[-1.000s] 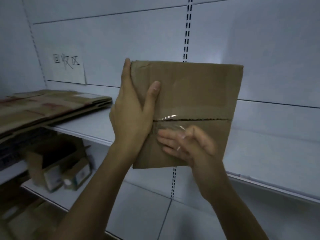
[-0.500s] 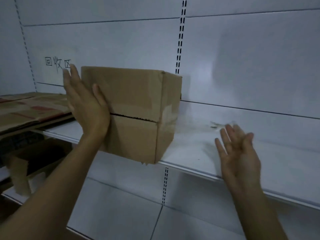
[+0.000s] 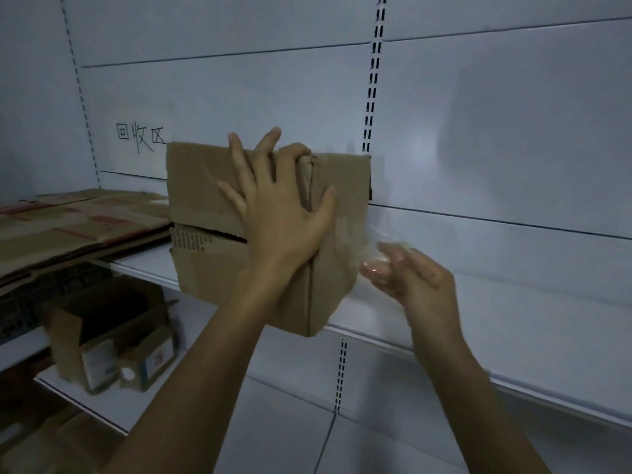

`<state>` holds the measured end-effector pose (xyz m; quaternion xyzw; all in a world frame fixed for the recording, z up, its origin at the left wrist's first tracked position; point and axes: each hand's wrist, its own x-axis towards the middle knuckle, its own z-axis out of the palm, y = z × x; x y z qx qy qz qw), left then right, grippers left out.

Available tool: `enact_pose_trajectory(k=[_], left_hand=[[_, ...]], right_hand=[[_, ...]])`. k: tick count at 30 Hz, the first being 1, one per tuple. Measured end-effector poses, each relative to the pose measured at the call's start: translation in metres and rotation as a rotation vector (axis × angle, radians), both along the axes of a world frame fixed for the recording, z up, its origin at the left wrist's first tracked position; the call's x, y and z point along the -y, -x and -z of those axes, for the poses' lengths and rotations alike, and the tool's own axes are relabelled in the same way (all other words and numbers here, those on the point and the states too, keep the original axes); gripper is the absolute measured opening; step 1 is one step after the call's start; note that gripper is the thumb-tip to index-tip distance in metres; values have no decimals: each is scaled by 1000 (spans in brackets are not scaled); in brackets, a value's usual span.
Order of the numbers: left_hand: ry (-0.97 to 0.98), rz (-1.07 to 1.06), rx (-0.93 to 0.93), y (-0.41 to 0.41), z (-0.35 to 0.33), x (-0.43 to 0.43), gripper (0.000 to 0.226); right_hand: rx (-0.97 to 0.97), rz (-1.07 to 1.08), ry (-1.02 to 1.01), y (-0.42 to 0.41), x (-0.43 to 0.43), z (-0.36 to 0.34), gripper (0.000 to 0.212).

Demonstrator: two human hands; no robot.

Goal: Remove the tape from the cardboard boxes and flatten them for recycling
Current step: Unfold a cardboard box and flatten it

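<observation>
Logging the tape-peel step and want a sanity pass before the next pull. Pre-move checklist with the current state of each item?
1. Left hand braces the cardboard box: ok, fingers spread across its near corner.
2. Right hand holds the clear tape: ok, pinched at the fingertips.
3. Tape fully free of the box's side: cannot tell, blurred.
4. Box supported by the shelf: cannot tell, its lower corner hangs past the front edge.
5. Front seam open: ok, a dark gap shows between the flaps.
</observation>
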<state>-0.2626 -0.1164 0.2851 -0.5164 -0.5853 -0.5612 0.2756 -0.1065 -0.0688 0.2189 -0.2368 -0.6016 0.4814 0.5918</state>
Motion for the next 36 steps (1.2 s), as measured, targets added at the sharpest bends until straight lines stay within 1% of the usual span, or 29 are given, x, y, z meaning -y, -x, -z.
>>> enact_pose_trajectory(k=[2, 3, 4, 5, 6, 7, 8, 10, 13, 15, 17, 18, 19, 20, 21, 23, 25, 27, 29, 31, 33, 34, 36], left_hand=[[-41, 81, 9, 11, 0, 5, 44], [-44, 121, 12, 15, -1, 6, 44], [-48, 143, 22, 18, -2, 6, 45], [-55, 143, 40, 21, -2, 5, 45], [-67, 124, 55, 23, -1, 4, 45], [-83, 90, 55, 22, 0, 2, 45], [-101, 47, 42, 20, 1, -2, 44], [-129, -46, 27, 4, 5, -16, 42], [-117, -196, 48, -44, 6, -44, 38], [-117, -203, 55, -79, 4, -60, 33], [-136, -124, 76, -109, 2, -76, 30], [-140, -72, 103, -126, 2, -82, 32], [-133, -25, 129, -143, 2, -88, 35], [-113, 18, 144, -161, 2, -92, 36], [-79, 58, 147, -180, 2, -96, 34], [5, 127, 134, -214, 2, -100, 33], [33, 193, 100, -237, 3, -99, 40], [-9, 293, 44, -248, 9, -90, 46], [-69, 418, -10, -254, 22, -78, 47], [-124, 515, -41, -259, 32, -67, 43], [-214, 554, -106, -267, 36, -62, 32], [-265, 557, -166, -272, 39, -60, 27], [-306, 619, -257, -289, 51, -55, 26]], right_hand=[[-346, -205, 455, -12, -15, -2, 23], [-532, -248, 620, -20, -22, -3, 23], [-716, -238, 704, -30, -30, -5, 24], [-856, -185, 707, -43, -37, -7, 23], [-906, -103, 657, -58, -43, -9, 20], [-885, -17, 593, -72, -46, -14, 17], [-820, 51, 531, -85, -48, -16, 16], [-639, 98, 428, -98, -43, -18, 21], [-411, 9, 332, -94, -20, -14, 37], [-362, -41, 310, -94, -2, -6, 44], [-383, 2, 302, -105, 13, 4, 40], [-351, 96, 272, -114, 18, 12, 35], [-269, 227, 220, -125, 23, 18, 32], [-163, 363, 168, -137, 26, 22, 35], [-54, 449, 119, -148, 29, 26, 38], [12, 486, 79, -174, 33, 31, 32], [-5, 512, 46, -200, 36, 37, 23], [-65, 541, 32, -219, 38, 42, 23], [-72, 575, 19, -231, 37, 46, 26], [-39, 547, 3, -236, 31, 48, 34], [-29, 480, 28, -240, 26, 49, 40], [-38, 467, 44, -241, 25, 48, 36], [-24, 508, 19, -251, 28, 44, 16]])
